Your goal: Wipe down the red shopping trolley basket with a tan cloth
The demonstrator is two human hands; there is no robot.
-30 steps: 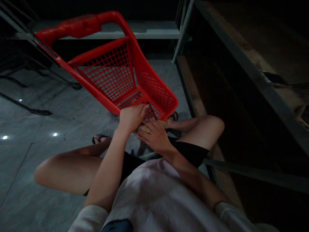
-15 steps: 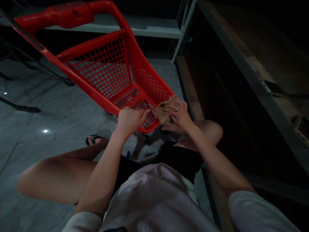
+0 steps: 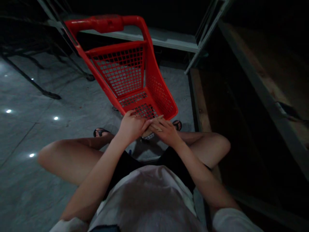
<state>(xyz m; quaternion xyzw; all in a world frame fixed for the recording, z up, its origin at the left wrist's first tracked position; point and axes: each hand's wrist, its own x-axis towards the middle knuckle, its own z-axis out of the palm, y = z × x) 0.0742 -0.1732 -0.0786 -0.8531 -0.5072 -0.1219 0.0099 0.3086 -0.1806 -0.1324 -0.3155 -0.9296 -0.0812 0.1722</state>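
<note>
In front of me stands a red plastic shopping cart (image 3: 156, 93) with grid walls, its near rim between my knees. My left hand (image 3: 133, 126) is closed over the near left part of that rim, its fingers curled down and partly hidden. Against the rim just to its right, my right hand (image 3: 165, 130) presses a crumpled tan cloth (image 3: 146, 132), with the fingers lying over it. The fingertips of both hands meet or nearly meet. Most of the cloth is covered by the hands.
A white metal rack (image 3: 173, 42) stands behind the cart. Along the right runs a dark shelf unit with wooden edges (image 3: 201, 100) and a phone-like object (image 3: 286, 109) on top. Dark metal legs (image 3: 51, 95) rest on the grey floor (image 3: 72, 106) at left.
My right hand has slid left along the rim with the cloth, up to my left hand. The left hand stays on the rim. The view has shifted, so the cart appears further right.
</note>
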